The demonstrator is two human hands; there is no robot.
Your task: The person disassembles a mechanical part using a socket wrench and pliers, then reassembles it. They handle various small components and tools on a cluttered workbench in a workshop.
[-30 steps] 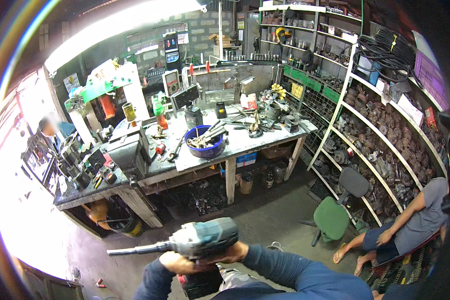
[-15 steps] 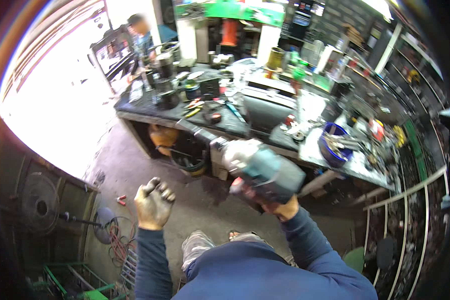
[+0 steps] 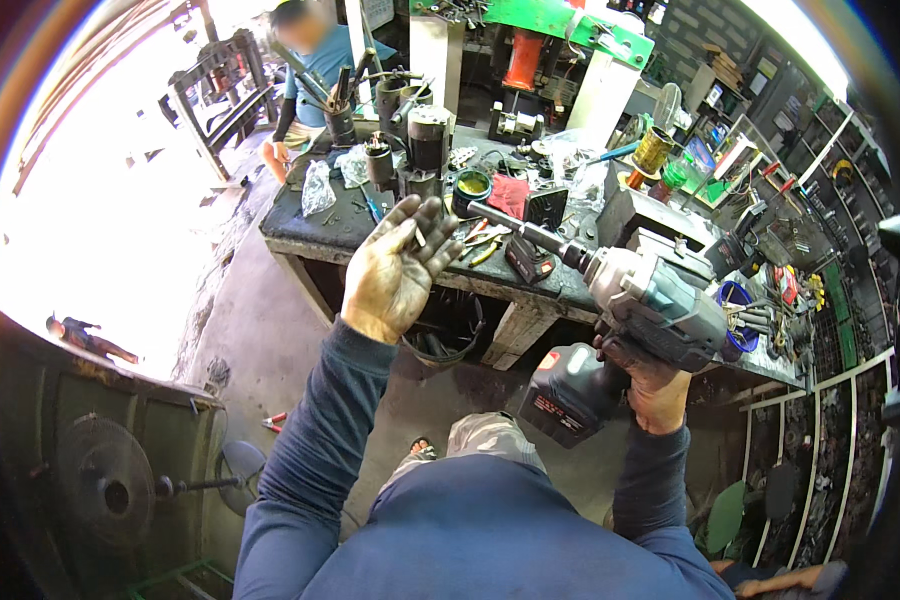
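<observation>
My right hand point(image 3: 650, 380) is closed around the grip of a cordless impact wrench point(image 3: 660, 290). The tool has a grey-teal body and a large black battery at its base. From its nose a long dark extension bar point(image 3: 522, 230) points left over the workbench. My left hand point(image 3: 398, 268) is raised palm up in front of the bench, darkened with grease, its fingers loosely bent and apart. A small pale spot shows by its fingers; I cannot make out what it is. The left hand is apart from the wrench.
On the workbench point(image 3: 305, 232) stand dark metal cylinders point(image 3: 430, 140), an open tin point(image 3: 472, 188), a red cloth point(image 3: 508, 196), pliers point(image 3: 485, 252) and a spare battery point(image 3: 528, 262). A blue bowl point(image 3: 738, 318) of tools sits right. A person point(image 3: 315, 60) is beyond the bench. A fan point(image 3: 105, 480) stands lower left.
My left hand has risen toward the bench and its curled fingers have opened. The wrench has moved right in my right hand, still gripped. My view has shifted, and the bench looks closer.
</observation>
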